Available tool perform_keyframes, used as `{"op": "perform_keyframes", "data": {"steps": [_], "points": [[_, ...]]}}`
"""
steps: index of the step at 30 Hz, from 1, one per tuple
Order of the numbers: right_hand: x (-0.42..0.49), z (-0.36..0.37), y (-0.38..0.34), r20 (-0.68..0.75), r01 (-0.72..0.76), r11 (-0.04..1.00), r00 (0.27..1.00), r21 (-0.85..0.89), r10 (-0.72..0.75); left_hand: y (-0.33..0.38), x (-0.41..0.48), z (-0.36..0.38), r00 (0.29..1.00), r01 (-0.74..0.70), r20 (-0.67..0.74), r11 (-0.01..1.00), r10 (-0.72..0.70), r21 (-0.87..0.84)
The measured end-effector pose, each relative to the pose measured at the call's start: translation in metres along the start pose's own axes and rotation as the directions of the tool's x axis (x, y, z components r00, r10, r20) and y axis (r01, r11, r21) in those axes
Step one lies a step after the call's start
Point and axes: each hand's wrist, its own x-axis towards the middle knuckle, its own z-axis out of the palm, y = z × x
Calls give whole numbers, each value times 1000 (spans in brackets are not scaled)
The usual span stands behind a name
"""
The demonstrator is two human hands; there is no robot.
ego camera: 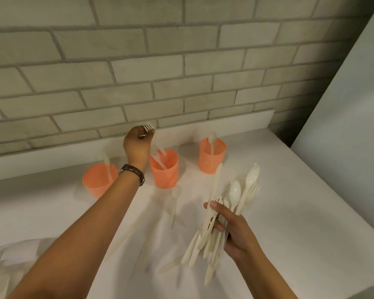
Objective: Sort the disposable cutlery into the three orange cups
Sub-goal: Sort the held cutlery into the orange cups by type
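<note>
while the left hand (137, 145) pinches a white fork (148, 127) above the middle orange cup (164, 172), the right hand (238, 229) clasps a mixed bundle of cutlery (235, 195). a spoon (212, 137) stands in the right cup (212, 162) and a blurred piece (107, 167) in the left cup (97, 183).

We face a pale grey brick wall (181, 61) with darker mortar, a white countertop (300, 223) below it, a low white upstand (235, 124) along its back edge, a tall white panel (354, 93) at our right, shadow in the corner
</note>
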Motion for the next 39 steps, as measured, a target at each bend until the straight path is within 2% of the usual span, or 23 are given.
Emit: {"op": "perform_keyframes", "data": {"steps": [3, 6, 8, 10, 11, 13, 16, 18, 26, 31, 34, 39], "points": [[2, 0, 2, -10, -10, 1000, 1000, -20, 10, -28, -2, 14, 994, 82, 60, 987, -91, 138], [4, -1, 4, -9, -14, 999, 1000, -30, 14, -46, -7, 18, 969, 141, 176, 973, -174, 182], [6, -1, 4, 1, -25, 999, 1000, -41, 25, -48, -13, 13, 981, 94, 144, 968, -130, 233], [6, 0, 5, 24, -26, 998, 999, -56, 28, -37, -28, 6, 995, -35, 96, 972, 13, 231], [7, 1, 5, 38, -19, 998, 999, -66, 22, -29, -40, 0, 990, -96, 119, 978, 75, 187], [7, 3, 4, 54, 5, 996, 999, -93, 0, -8, -69, -13, 959, -101, 275, 989, 69, 106], [9, 7, 6, 54, 24, 993, 998, -119, -17, 12, -114, -37, 825, -1, 563, 996, -49, 88], [10, 11, 7, 50, 35, 991, 998, -129, -28, 17, -135, -49, 772, 59, 629, 995, -94, 78], [7, 30, 18, 144, 47, 989, 989, -142, -26, 15, -152, -60, 812, 107, 568, 990, -137, 87], [9, 37, 26, 181, -1, 991, 983, -133, 25, 16, -137, -85, 847, 257, 474, 966, -240, 30], [9, 43, 31, 150, -36, 988, 987, -148, 58, 17, -103, -115, 912, 269, 327, 963, -247, -25], [9, 45, 34, 138, -59, 986, 987, -157, 81, -8, -27, -165, 990, 141, -4, 990, -141, 17]]}}
